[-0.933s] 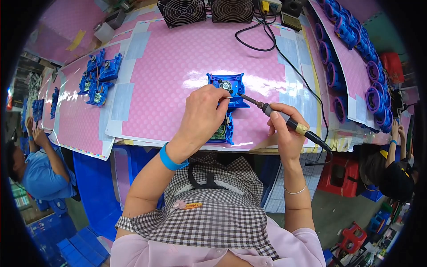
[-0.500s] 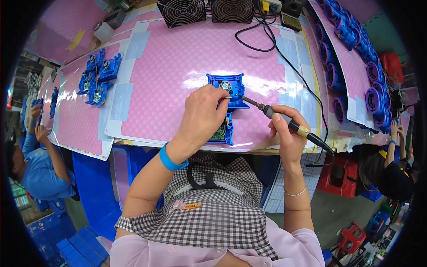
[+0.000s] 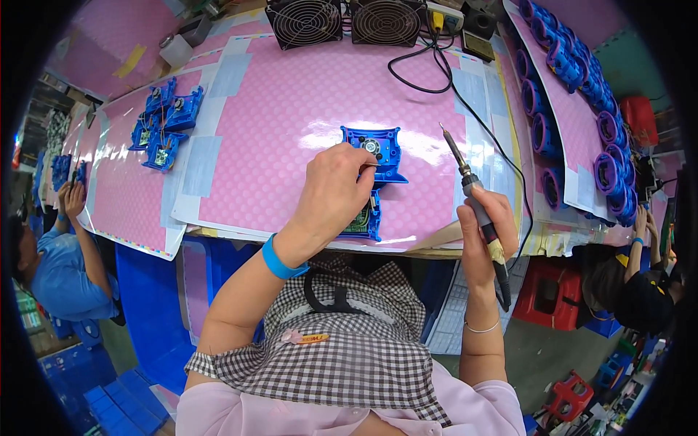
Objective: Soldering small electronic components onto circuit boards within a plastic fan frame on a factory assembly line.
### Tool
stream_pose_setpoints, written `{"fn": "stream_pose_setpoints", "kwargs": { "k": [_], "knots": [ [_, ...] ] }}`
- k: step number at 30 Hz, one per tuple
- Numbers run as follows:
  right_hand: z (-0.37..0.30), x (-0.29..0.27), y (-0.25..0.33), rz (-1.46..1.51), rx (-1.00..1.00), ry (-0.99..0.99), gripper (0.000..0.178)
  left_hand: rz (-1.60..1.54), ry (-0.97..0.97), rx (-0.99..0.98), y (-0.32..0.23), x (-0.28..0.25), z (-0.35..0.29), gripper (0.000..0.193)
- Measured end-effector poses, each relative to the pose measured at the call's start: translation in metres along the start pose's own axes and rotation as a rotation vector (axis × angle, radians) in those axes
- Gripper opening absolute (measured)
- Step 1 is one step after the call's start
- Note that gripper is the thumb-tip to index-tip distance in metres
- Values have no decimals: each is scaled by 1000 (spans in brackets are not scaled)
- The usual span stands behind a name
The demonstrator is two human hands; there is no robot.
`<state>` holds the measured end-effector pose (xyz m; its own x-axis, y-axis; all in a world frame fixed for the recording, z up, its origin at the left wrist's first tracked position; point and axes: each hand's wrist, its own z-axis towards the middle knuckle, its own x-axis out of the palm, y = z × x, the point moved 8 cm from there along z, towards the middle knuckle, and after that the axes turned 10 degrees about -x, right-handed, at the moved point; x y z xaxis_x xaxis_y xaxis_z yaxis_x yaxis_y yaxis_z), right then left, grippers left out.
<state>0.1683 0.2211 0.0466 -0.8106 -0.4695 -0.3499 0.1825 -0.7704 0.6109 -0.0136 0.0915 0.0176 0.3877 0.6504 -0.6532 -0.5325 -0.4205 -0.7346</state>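
Observation:
My right hand (image 3: 488, 232) is wrapped round a soldering iron (image 3: 474, 190), whose metal tip points up and away, apart from the work. On the pink work mat, a blue plastic housing (image 3: 391, 166) lies with its inside up, a round speaker (image 3: 371, 147) fixed in it. My left hand (image 3: 336, 182) rests over the housing's left side, thumb and forefinger pinched on a thin wire (image 3: 372, 165). Nearer me, a second blue housing part (image 3: 376, 227) holds a green circuit board (image 3: 356, 224), partly hidden under my left hand.
Several blue assemblies (image 3: 163, 120) lie at the left. Two black fans (image 3: 305, 23) stand at the back beside a soldering iron stand (image 3: 478, 40). The iron's black cord (image 3: 502, 142) crosses the mat's right side. Blue and purple round housings (image 3: 607, 171) fill the right shelf. Co-workers sit at both sides.
My right hand has drawn the soldering iron back from the housing to the right, and its tip has swung upward. The left hand keeps its pinch at the housing.

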Motion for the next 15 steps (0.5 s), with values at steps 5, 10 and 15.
{"fn": "stream_pose_setpoints", "kwargs": {
  "k": [5,10,15],
  "knots": [
    [-2,4,-10,66,63,69,28,-48,-97,37,-1,-14,-3,10],
    [-12,7,-26,320,380,-68,24,-198,-291,-229,28,-57,-14,13],
    [-10,32,-22,375,388,48,22,-261,-214,-199,45,-36,-10,15]
  ]
}}
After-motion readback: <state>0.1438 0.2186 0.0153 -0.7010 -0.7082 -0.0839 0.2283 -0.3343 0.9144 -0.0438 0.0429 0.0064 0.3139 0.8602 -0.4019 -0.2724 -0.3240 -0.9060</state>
